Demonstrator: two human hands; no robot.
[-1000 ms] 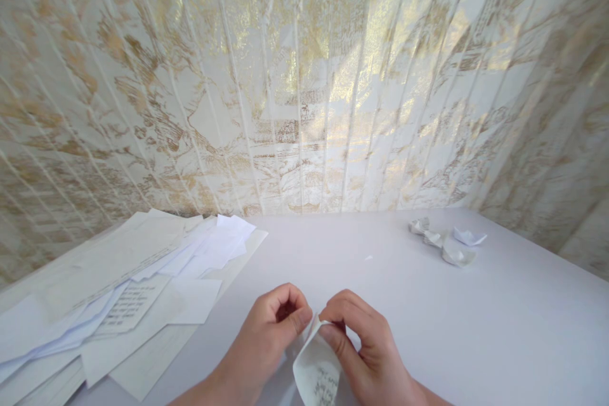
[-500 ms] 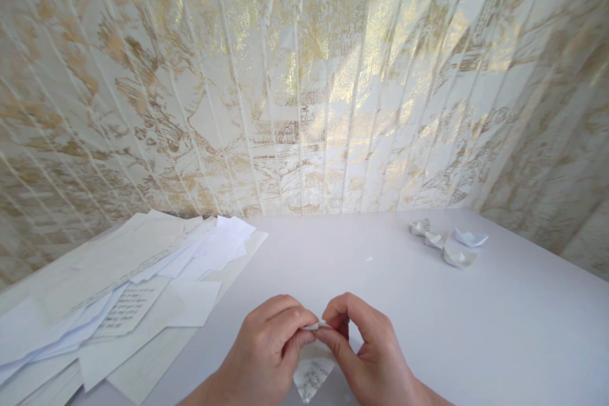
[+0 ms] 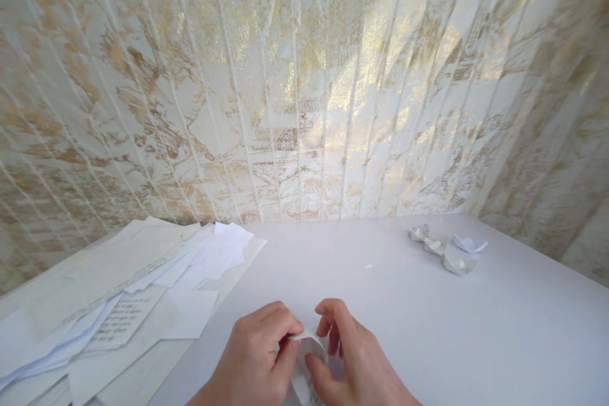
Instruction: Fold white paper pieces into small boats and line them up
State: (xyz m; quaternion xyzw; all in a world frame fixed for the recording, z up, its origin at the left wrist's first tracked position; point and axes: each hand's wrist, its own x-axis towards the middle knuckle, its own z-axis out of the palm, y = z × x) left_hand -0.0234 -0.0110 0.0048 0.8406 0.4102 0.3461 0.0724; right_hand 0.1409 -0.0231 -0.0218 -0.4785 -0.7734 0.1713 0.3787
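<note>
A small folded piece of paper [image 3: 301, 375], with some dark print low on it, is between my hands near the bottom edge. My left hand [image 3: 259, 352] is closed, pinching the paper's upper left corner between thumb and bent fingers. My right hand [image 3: 349, 355] is at the paper's right side, its thumb lying against the opened fold and its other fingers curved around behind. The right index finger is raised off the paper. The paper's lower part is partly hidden by my hands and cut off by the frame.
On the left of the white table [image 3: 404, 330] lies a spread pile of loose papers [image 3: 143, 304], some printed. Several small folded paper pieces [image 3: 459, 263] sit at the back right. A tiny white scrap [image 3: 368, 266] lies mid-table. A patterned wall [image 3: 304, 108] rises behind.
My right fingers have parted from the pinch at the paper's top, and the thumb has dropped lower. The paper has turned and its fold has opened. The view has tilted slightly up.
</note>
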